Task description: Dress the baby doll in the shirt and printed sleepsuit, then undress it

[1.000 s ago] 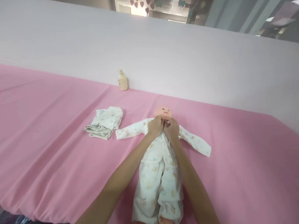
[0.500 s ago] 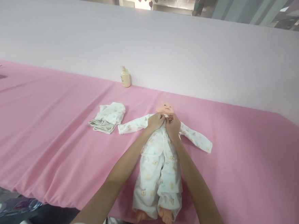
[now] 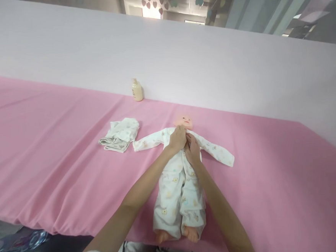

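A baby doll point(image 3: 184, 121) lies on its back, feet toward me, dressed in a white printed baby shirt point(image 3: 171, 164) and matching trousers point(image 3: 170, 203). Its sleeves stretch out to both sides. My left hand point(image 3: 178, 138) is closed on the front edge of the shirt, just below the doll's chin. Close beside it, my right hand point(image 3: 193, 147) has its fingers bent at the same front opening, closed on the cloth. My hands hide the upper front of the shirt. One button shows lower down the front.
Folded white cloth point(image 3: 120, 134) lies left of the doll. A cream pump bottle point(image 3: 137, 90) stands against the white wall point(image 3: 218, 68) at the back. Pink sheeting point(image 3: 68, 153) covers the table, whose front edge is near me. Below at left lies a clear plastic bottle point(image 3: 19, 240).
My right hand has shifted slightly down the shirt front, and my left hand has turned over the collar area. The view has tilted up a little. The doll stays lying in place.
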The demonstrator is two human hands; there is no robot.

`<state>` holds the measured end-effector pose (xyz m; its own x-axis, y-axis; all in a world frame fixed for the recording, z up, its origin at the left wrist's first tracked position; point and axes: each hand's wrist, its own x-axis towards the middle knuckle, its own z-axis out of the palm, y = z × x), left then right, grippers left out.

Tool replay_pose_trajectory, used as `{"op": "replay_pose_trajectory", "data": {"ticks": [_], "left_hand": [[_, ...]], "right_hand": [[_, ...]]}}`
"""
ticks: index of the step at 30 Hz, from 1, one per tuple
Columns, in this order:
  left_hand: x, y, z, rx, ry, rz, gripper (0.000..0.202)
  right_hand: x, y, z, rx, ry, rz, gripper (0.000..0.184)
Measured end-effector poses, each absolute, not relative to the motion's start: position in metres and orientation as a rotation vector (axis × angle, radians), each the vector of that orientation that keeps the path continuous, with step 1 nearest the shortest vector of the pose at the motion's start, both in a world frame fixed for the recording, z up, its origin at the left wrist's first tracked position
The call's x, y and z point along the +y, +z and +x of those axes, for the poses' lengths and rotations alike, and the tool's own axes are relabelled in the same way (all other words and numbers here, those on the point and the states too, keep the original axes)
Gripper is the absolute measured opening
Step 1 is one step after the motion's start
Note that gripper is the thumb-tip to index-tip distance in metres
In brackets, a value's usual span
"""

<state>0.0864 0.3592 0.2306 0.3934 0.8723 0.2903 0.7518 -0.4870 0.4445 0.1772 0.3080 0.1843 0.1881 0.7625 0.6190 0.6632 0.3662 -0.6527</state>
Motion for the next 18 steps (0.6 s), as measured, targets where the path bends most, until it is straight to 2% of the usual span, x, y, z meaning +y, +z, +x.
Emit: {"op": "replay_pose_trajectory", "data": {"ticks": [6, 14, 18], "left_hand": [[0.361, 0.237, 0.077, 1.165, 0.835, 2.251, 0.021], [0.353, 0.262, 0.055, 1.138, 0.504, 2.105, 0.034], [0.354, 0.262, 0.048, 1.070, 0.468, 2.150, 0.038]], "right_hand": [[0.306, 0.182, 0.174, -1.451, -0.001, -1.360, 0.027], [0.304, 0.183, 0.170, -1.386, -0.066, -1.403, 0.012], [0.303, 0.185, 0.170, -1.366, -0.031, -1.423, 0.011]]}}
